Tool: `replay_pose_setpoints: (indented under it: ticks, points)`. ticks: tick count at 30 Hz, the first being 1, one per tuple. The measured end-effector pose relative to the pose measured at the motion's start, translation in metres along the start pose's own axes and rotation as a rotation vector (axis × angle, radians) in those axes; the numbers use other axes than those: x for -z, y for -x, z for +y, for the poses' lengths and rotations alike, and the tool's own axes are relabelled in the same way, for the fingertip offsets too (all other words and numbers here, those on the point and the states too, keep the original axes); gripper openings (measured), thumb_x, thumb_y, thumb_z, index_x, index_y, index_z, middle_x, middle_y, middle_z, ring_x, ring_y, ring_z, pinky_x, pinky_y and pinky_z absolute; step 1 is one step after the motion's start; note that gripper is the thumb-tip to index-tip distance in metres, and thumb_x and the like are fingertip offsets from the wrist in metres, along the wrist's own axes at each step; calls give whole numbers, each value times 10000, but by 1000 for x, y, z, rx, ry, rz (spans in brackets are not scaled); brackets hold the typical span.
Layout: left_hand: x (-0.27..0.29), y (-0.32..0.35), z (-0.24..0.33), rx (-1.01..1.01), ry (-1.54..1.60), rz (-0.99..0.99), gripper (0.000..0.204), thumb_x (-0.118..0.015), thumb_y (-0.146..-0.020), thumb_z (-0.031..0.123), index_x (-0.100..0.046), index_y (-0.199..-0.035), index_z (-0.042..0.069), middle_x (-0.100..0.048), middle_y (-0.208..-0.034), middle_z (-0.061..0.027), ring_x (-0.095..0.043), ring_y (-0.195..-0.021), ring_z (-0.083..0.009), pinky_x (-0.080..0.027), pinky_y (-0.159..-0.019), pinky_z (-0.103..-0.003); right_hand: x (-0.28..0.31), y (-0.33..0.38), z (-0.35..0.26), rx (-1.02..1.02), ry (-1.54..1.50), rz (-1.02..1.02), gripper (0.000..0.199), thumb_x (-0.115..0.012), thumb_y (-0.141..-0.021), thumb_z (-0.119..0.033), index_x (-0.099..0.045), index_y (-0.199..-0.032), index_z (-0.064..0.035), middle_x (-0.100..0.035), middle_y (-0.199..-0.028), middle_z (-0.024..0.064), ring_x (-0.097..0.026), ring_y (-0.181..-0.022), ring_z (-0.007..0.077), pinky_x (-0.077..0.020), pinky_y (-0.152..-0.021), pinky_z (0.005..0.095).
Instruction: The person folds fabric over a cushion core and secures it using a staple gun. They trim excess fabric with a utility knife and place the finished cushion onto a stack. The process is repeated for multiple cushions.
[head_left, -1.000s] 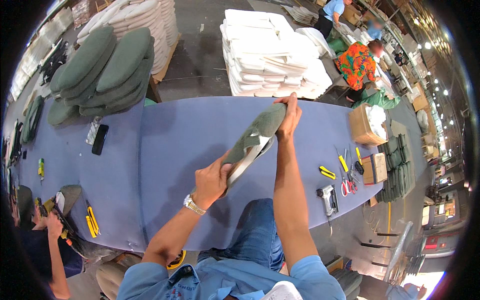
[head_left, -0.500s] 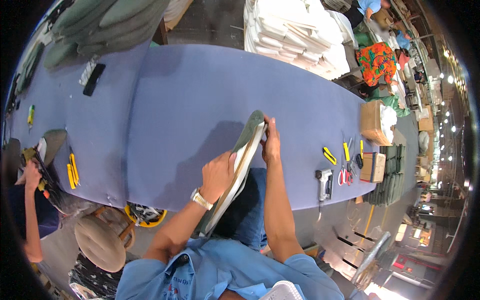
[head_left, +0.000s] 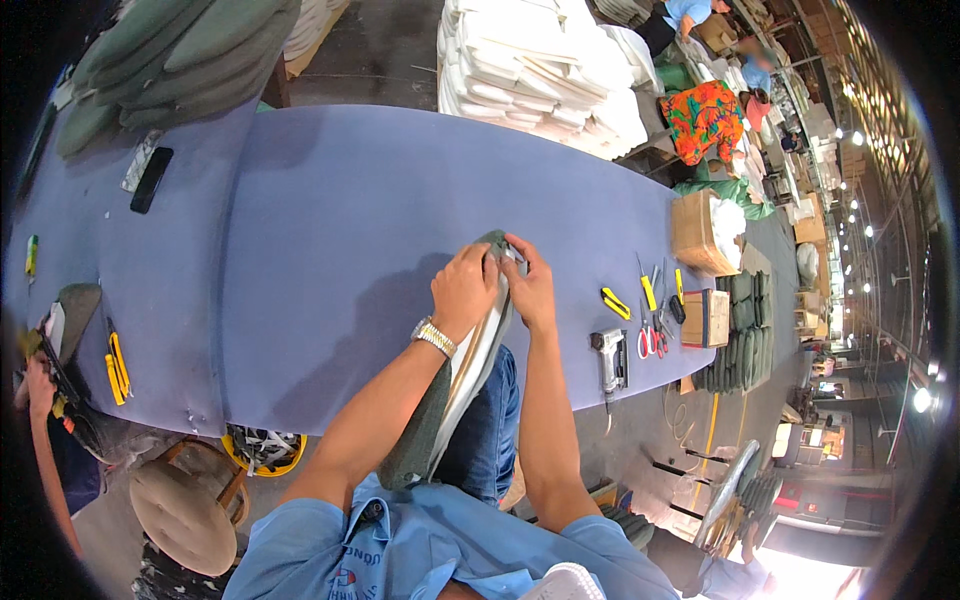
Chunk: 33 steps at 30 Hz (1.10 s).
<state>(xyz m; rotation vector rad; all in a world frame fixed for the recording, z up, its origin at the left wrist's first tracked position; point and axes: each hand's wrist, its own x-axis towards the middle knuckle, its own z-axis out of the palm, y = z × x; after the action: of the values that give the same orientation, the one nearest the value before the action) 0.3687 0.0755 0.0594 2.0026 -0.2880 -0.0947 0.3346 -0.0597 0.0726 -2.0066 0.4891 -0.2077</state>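
At the near edge of the tabletop [head_left: 330, 250], both forearms come up from below and meet at the top end of a long cushion [head_left: 470, 350]. Left hand [head_left: 463, 290]: wrist bent, metal watch [head_left: 434, 336] on it, fingers curled shut over the cushion's upper tip from the left. Right hand [head_left: 530, 285]: arm nearly straight, fingers closed on the same tip from the right, knuckles up; the two hands touch or nearly touch there. Cushion stands on edge, tilted, upper tip resting against the tabletop rim, lower end down near the person's lap beside the jeans; whether the lower end rests on anything cannot be told. Cushion material: dark green fabric cover, matte, with a pale cream edge running its length like foam or lining; shape flat, narrow, tapered at the top. Tabletop: broad, covered in blue-violet cloth, smooth, slightly wrinkled at the front drop. Right of the hands, well apart: yellow knife [head_left: 615, 303], red-handled scissors [head_left: 650, 342], grey staple gun [head_left: 609, 360] at the edge, small cardboard box [head_left: 706, 318]. Far left: black phone [head_left: 151, 180], yellow cutters [head_left: 116, 365]. Beyond the tabletop: stack of green cushions [head_left: 170, 50], rounded and soft; stack of white foam slabs [head_left: 540, 70], blocky, wrapped. Another person's hand [head_left: 38, 375] shows at the left rim. Padded round stool [head_left: 185, 510] below the tabletop, tan, worn.
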Motion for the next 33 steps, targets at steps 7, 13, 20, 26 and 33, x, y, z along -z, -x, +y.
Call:
replay_pose_setpoints:
  ticks: [7,13,20,26,33]
  points:
    - [-16,-1,-18,249,493,187,273,-615,-1010,238,-752,-1029,3,-691,-728,-173,-659,-665,-256,-503,-678,-401,-11,-8,-6,-27,23,87,307,-692,-909,-106,-734,-1206,-39,-762,-1136,136,-726,-1032,225,-560,-913,361]
    - [-20,5,-1,279,584,244,275,-621,-1028,233,-751,-1074,-4,-690,-774,-137,-588,-679,-181,-480,-676,-355,-14,-36,-3,5,-26,122,193,-751,-933,-126,-779,-1057,19,-780,-1119,91,-687,-887,127,-556,-826,298]
    - [-3,31,-8,130,579,157,361,-509,-1093,250,-688,-1277,-4,-698,-1295,-182,-669,-1185,-289,-494,-1016,-389,-42,-23,-13,67,-82,298,181,-746,-963,-161,-774,-976,17,-764,-913,76,-659,-826,114,-535,-732,291]
    - [7,-42,-52,-35,450,-82,481,-378,-1138,306,-707,-1227,-32,-731,-1221,-155,-655,-1175,-215,-474,-1052,-355,-35,-31,-7,157,-71,253,128,-747,-935,-107,-727,-903,16,-731,-920,106,-678,-801,213,-554,-752,348]
    - [-36,-117,-83,119,520,-511,620,-409,-1105,444,-713,-912,-61,-657,-759,-141,-590,-761,-194,-503,-783,-392,-46,-46,3,269,-29,285,173,-740,-952,-124,-689,-867,17,-662,-863,73,-595,-775,178,-498,-730,323]
